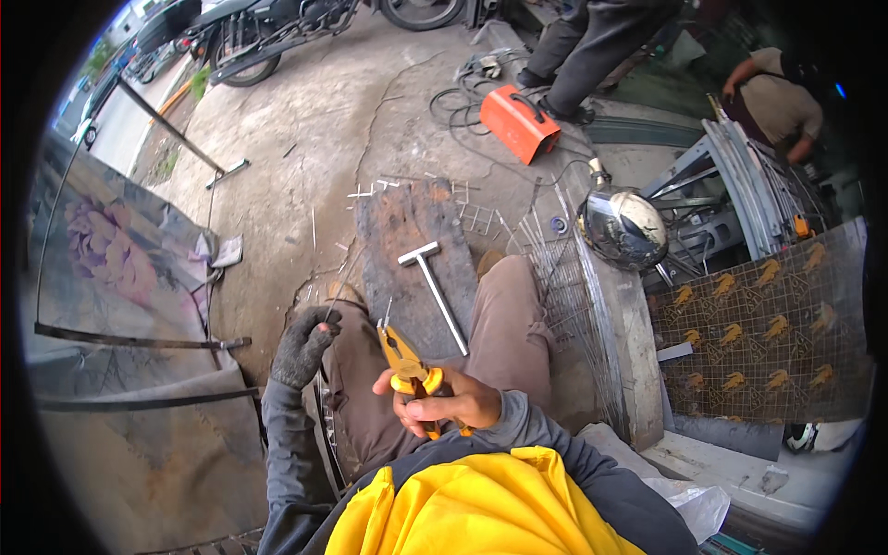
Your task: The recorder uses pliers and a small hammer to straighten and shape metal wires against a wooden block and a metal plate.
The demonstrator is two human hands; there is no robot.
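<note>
My right hand, bare, is wrapped round the handles of yellow pliers, whose jaws point up and away from me. A short thin piece of wire shows at the tip of the jaws. In its grey glove, my left hand is closed, with fingertips pinching a thin metal rod that slants up to the right. Between my knees lies a dark, worn wooden board. On it rests a T-shaped metal tool, possibly a hammer.
Several short rod pieces lie at the board's far end. Wire mesh and a shiny rounded helmet-like thing are on the right. Farther off are an orange machine with cables, a standing person, another person and a motorcycle.
</note>
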